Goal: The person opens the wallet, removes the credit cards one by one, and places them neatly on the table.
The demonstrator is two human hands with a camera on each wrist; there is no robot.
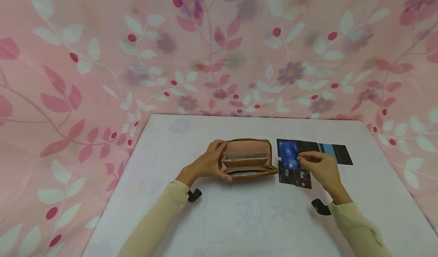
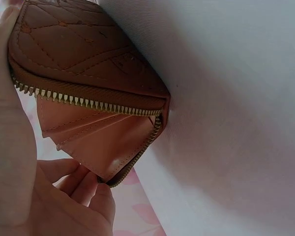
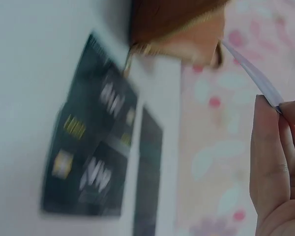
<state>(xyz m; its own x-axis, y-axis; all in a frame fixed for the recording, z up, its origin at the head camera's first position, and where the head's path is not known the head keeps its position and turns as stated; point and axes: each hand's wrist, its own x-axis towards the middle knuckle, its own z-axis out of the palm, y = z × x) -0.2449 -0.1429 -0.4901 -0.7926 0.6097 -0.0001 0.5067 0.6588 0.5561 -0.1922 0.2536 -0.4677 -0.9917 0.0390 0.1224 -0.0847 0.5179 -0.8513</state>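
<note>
A brown quilted wallet [image 1: 247, 149] with a brass zipper stands unzipped on the table, its pleated compartments spread. My left hand [image 1: 209, 162] grips its left end, thumb at the near side and fingers at the far side. In the left wrist view the wallet [image 2: 83, 44] gapes between thumb and fingers [image 2: 104, 204]. To the right, my right hand [image 1: 323, 169] pinches a blue card [image 1: 288, 154] between thumb and fingertips, above several dark cards. That card [image 3: 255, 76] appears nearly edge-on in the right wrist view, lifted off the table.
Black VIP cards [image 1: 303, 179] lie overlapping just right of the wallet. Behind them is a row of dark cards [image 1: 342, 155], with a light blue stripe [image 1: 329, 149] among them. The white table [image 1: 239, 219] meets a pink floral cloth [image 1: 219, 59] at its back edge.
</note>
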